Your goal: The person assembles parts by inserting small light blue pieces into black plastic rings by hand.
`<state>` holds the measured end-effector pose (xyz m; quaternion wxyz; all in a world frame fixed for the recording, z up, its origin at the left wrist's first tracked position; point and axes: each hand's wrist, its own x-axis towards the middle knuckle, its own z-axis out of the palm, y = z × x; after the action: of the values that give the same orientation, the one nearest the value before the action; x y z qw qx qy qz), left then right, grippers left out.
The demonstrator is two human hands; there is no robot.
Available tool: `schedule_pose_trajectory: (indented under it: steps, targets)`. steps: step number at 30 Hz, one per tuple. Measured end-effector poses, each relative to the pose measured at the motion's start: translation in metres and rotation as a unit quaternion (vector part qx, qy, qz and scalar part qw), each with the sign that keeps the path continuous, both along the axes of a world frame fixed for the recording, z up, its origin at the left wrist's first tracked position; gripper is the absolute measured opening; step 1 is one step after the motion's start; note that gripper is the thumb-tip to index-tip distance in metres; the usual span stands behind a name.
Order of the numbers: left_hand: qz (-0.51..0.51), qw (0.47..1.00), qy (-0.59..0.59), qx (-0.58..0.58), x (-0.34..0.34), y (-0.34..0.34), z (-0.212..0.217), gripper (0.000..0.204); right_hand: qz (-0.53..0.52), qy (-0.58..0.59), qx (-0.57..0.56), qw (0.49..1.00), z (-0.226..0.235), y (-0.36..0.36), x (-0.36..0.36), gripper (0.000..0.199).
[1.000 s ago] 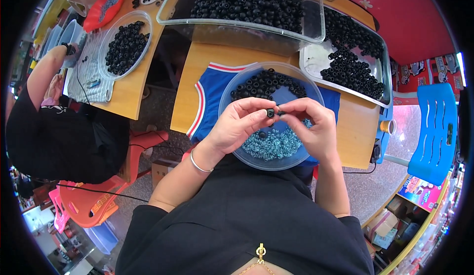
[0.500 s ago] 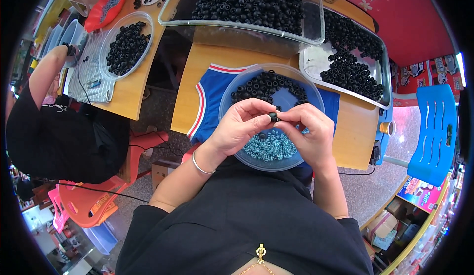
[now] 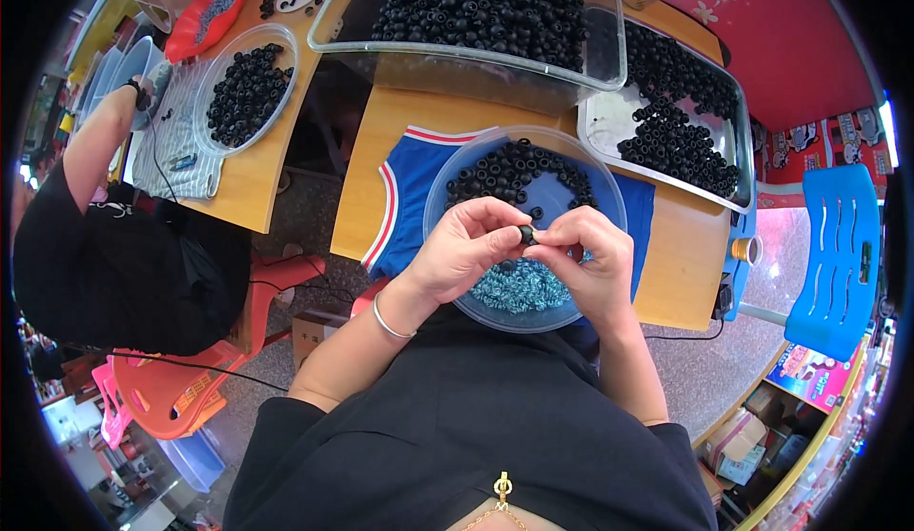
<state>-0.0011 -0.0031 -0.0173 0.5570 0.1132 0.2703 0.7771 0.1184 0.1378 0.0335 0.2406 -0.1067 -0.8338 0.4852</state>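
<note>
A small black piece [image 3: 526, 235] is sitting between the fingertips of 2 bare hands, directly above a round, clear plastic bowl [image 3: 519, 323]. The left hand [image 3: 471, 248] is clamping the piece between its thumb and forefinger, with the piece showing at the very tips. The right hand [image 3: 595, 253] is meeting it from the other side, its thumb and forefinger closing on the piece's right edge; the fingertips are hiding the exact contact.

Both forearms are reaching up from the lower edge and angling inward, the wrists bending so the hands are facing each other. The left hand's other fingers are curling above the thumb; the right hand's are folding toward the palm. A silver bangle [image 3: 386, 317] is circling the left wrist.

Below the hands, the bowl is holding black pieces [image 3: 505, 169] along its far side and small teal pieces [image 3: 519, 288] nearest the person. The bowl is resting on a blue cloth [image 3: 405, 193] with red and white trim, which is lying on a wooden table [image 3: 681, 269].
</note>
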Motion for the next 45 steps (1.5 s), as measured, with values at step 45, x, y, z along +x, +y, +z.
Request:
schedule_pose_trajectory:
  steps: [45]
  targets:
    - [0.219,0.525,0.796,-0.208,-0.122,-0.044,-0.001,0.017,-0.292,-0.099,0.036,0.951,-0.088,0.110,0.136,0.012]
